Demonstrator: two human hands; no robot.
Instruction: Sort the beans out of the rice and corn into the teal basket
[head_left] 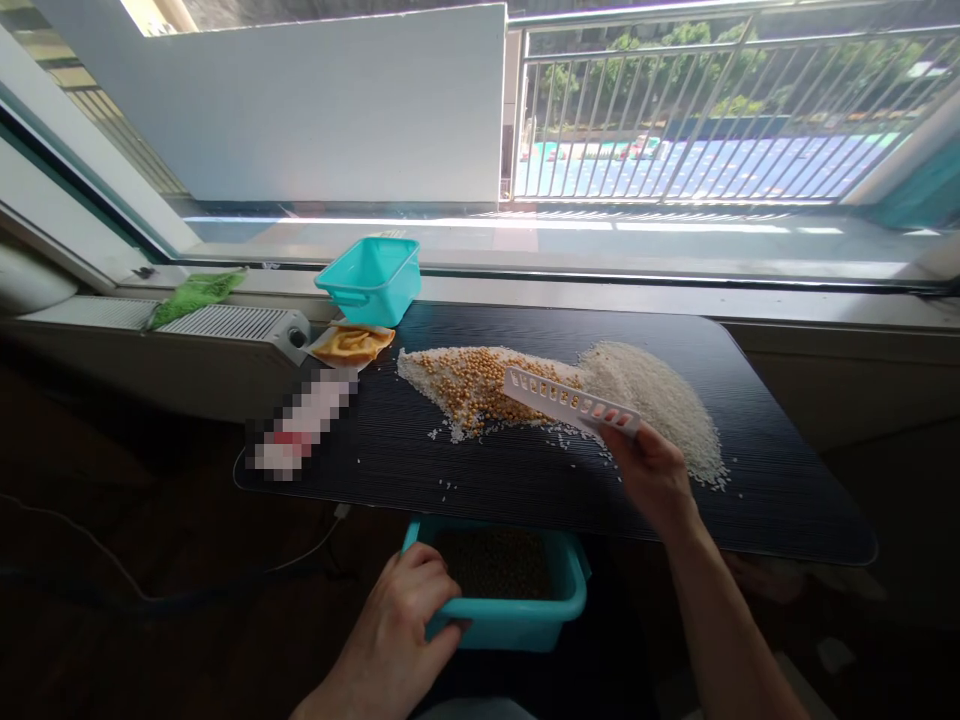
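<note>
My right hand (654, 472) grips one end of a white slotted plastic strip (551, 395), held slanting over the table. Under and beyond the strip lies a spread of round yellow beans (472, 380), which look like soybeans, mixed with white grains like rice. Close to my right hand, a pale heap of the rice-like grains (645, 385) spreads to the right. Below the table's front edge, my left hand (412, 610) is closed on the left side of a turquoise plastic bin (517, 612). Dark, small-grained contents (499, 562) show inside it, too dim to name.
At the dark table's (540, 490) back left stands a second turquoise bin (375, 280). Beside it lies a yellow-orange packet (352, 345), with a blurred-out item (304, 425) nearer me. A green cloth (196, 297) rests on the radiator (232, 325). A window runs behind.
</note>
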